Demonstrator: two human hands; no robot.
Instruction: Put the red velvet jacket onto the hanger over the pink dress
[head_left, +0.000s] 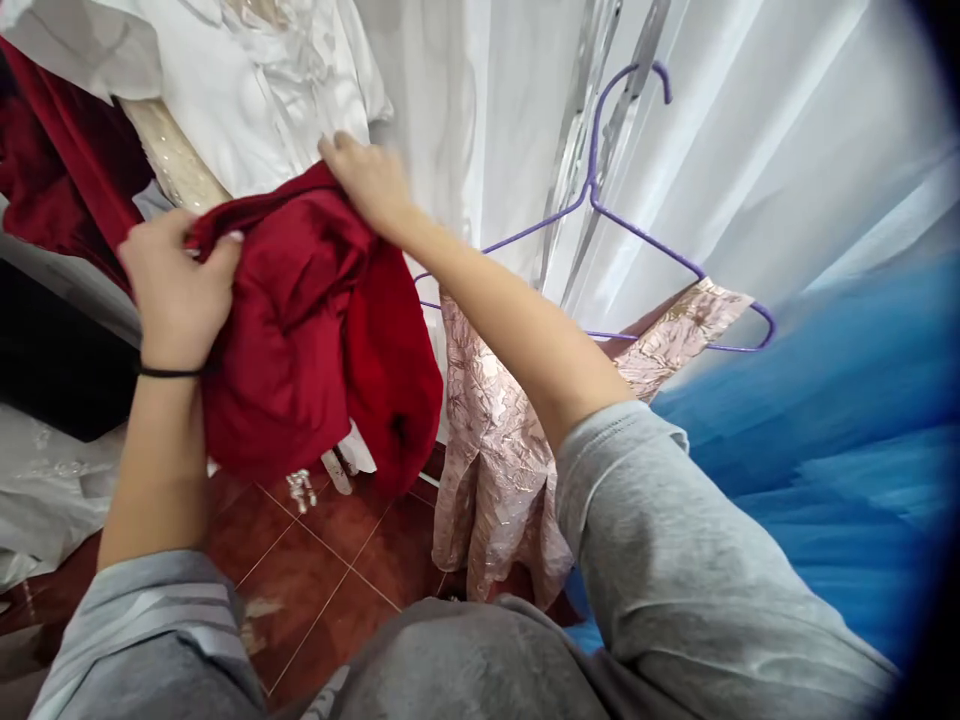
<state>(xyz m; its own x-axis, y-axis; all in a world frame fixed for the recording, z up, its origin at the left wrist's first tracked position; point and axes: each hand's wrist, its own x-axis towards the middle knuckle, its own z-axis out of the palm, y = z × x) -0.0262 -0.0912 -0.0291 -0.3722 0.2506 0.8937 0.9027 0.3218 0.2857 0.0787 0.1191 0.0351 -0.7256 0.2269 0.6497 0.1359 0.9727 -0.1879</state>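
Observation:
A dark red, shiny garment point(289, 330) hangs bunched between my two hands, its lower part swinging above the floor; its exact kind is hard to make out. At its upper left edge, my left hand point(180, 280) is closed with the fabric pinched between thumb and fingers. My right hand point(371, 180) grips the upper right edge, slightly blurred, its fingertips partly hidden. Just behind the red cloth is a white blouse point(300, 100) with ruffles down the front. Right of it, a pink metallic brocade dress point(502, 450) hangs on a purple hanger point(592, 190).
Blue tulle fabric point(847, 440) fills the right side. White pleated curtain point(750, 130) covers the back. More dark red cloth point(67, 150) hangs at the upper left, with a black item point(60, 350) below. White lace fabric point(52, 480) reaches the red tiled floor point(315, 580).

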